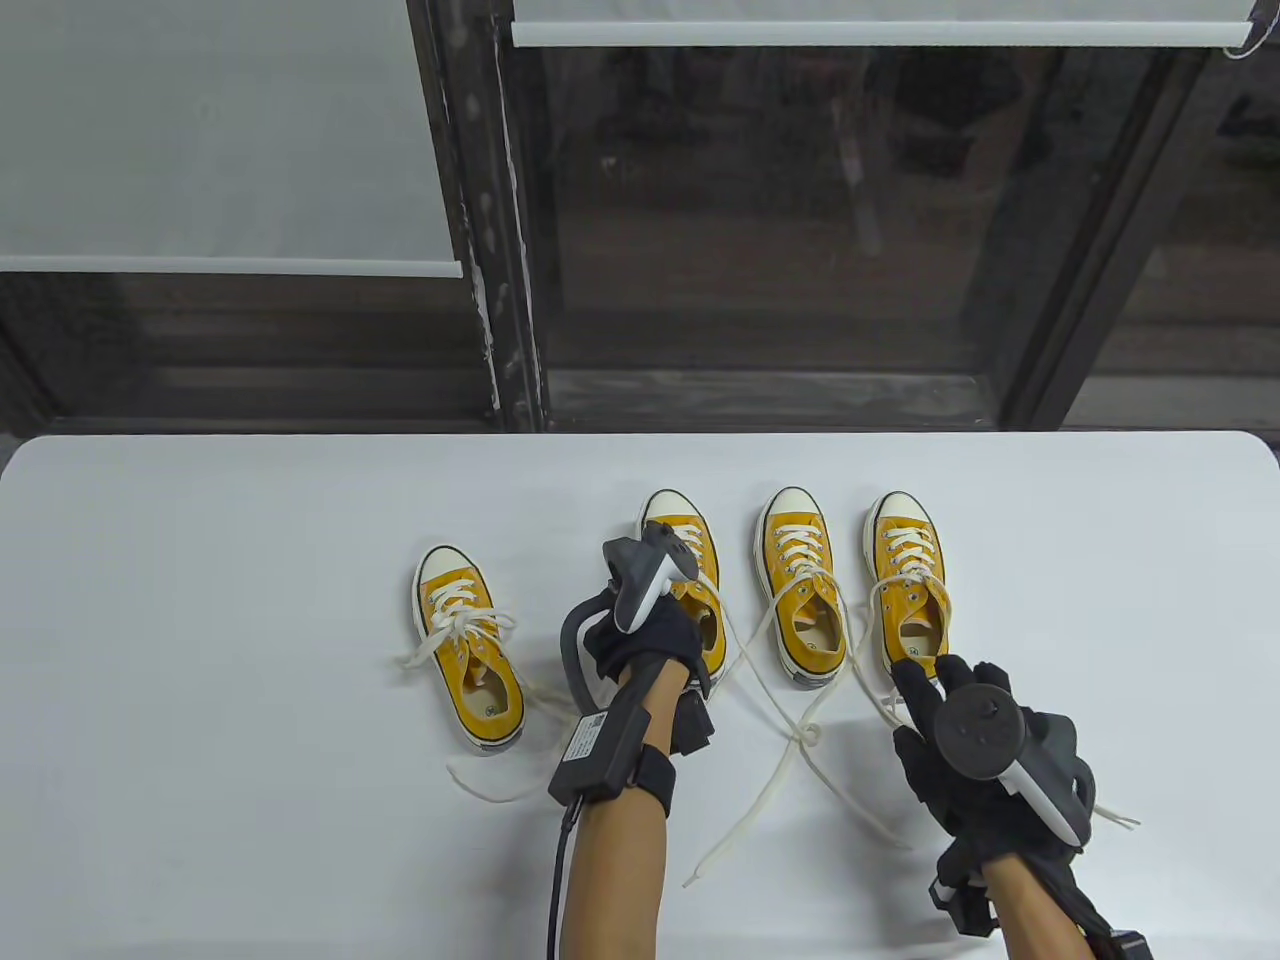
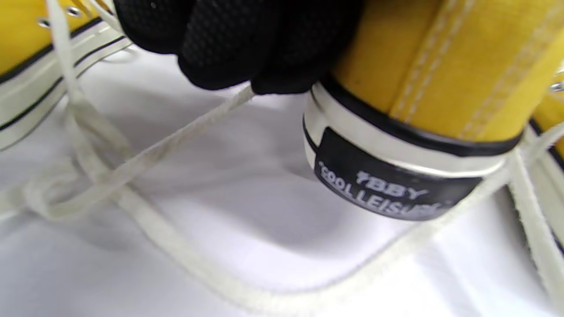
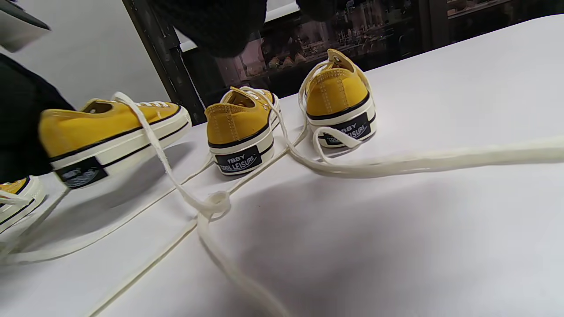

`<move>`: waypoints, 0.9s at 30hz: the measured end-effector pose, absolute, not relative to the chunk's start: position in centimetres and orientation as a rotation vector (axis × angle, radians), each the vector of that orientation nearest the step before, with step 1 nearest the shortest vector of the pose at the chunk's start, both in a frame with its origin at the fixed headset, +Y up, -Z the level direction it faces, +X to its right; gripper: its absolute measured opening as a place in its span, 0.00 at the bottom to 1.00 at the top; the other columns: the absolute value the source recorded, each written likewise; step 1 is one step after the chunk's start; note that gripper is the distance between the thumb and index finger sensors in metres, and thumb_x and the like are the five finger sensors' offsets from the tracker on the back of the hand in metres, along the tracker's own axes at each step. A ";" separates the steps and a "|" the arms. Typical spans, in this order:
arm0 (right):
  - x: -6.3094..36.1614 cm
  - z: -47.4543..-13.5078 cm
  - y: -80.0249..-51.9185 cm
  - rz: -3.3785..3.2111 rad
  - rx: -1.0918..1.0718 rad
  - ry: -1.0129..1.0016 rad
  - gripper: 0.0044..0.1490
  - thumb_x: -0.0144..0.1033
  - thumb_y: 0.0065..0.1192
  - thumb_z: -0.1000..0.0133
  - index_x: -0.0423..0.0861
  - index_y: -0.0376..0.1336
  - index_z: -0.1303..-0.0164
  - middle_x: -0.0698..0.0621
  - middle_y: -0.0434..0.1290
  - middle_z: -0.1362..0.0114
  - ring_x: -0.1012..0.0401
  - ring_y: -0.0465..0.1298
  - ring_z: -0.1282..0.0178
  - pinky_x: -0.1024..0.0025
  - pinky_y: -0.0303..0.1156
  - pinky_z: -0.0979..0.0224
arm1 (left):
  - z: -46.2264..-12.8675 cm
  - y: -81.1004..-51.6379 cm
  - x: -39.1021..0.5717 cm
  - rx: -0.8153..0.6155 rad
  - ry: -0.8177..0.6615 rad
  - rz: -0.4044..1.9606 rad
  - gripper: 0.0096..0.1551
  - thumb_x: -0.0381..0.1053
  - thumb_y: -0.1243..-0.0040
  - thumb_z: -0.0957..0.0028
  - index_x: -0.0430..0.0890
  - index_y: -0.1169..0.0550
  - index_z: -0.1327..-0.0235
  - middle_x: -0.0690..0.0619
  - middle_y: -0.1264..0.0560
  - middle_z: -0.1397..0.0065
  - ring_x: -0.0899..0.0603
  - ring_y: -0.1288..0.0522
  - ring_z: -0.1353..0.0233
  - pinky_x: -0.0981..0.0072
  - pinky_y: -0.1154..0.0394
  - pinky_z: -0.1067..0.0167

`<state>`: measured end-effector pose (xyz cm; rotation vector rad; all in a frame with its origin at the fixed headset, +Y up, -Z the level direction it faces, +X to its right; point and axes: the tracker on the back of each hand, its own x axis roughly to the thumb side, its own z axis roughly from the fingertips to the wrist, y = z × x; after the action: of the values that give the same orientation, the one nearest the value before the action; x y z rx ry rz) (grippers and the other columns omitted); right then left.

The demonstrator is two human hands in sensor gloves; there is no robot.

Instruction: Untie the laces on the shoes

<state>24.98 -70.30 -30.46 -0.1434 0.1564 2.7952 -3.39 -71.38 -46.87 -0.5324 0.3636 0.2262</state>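
Four yellow sneakers stand in a row on the white table (image 1: pixel 200 620). My left hand (image 1: pixel 645 640) grips the heel of the second shoe (image 1: pixel 690 540), which is tipped up off the table (image 3: pixel 110 127); its fingers (image 2: pixel 246 48) wrap the heel (image 2: pixel 440 66), and a lace (image 2: pixel 145 154) runs out from under them. My right hand (image 1: pixel 960 740) is just behind the fourth shoe (image 1: pixel 908 580). That shoe's loose lace (image 3: pixel 440 158) runs raised from its heel past this hand. The first shoe (image 1: pixel 468 650) has a bow. Laces of the second and third shoe (image 1: pixel 803 590) meet in a small knot (image 1: pixel 805 735).
Loose lace ends trail over the table toward the front edge (image 1: pixel 740 830). Dark window frames and glass (image 1: pixel 760 250) stand behind the table's far edge. A cable hangs from my left wrist (image 1: pixel 560 860).
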 end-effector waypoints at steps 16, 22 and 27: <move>24.5 -30.4 -70.3 2.790 -0.118 0.174 0.40 0.50 0.52 0.31 0.61 0.41 0.10 0.45 0.39 0.09 0.40 0.35 0.11 0.32 0.39 0.19 | -48.0 -72.9 -3.5 -0.544 0.381 0.256 0.36 0.65 0.48 0.37 0.47 0.34 0.20 0.55 0.18 0.40 0.49 0.20 0.40 0.44 0.32 0.29; 24.4 -30.3 -70.4 2.790 -0.118 0.188 0.41 0.50 0.52 0.31 0.61 0.41 0.10 0.45 0.39 0.09 0.40 0.35 0.11 0.32 0.40 0.20 | -45.5 -68.2 -5.0 -0.494 0.279 0.337 0.39 0.66 0.48 0.37 0.49 0.36 0.17 0.49 0.23 0.29 0.44 0.24 0.30 0.39 0.36 0.26; 24.4 -30.0 -70.2 2.789 -0.107 0.153 0.41 0.49 0.52 0.31 0.61 0.41 0.11 0.44 0.40 0.09 0.40 0.35 0.12 0.32 0.40 0.20 | -42.1 -64.0 -7.1 -0.381 0.214 0.467 0.37 0.64 0.47 0.36 0.49 0.36 0.17 0.47 0.27 0.23 0.41 0.27 0.25 0.36 0.39 0.24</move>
<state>24.41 -70.17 -30.01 -0.1072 0.1528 2.7886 -7.08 -63.98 -42.06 -0.3807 0.2139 0.4668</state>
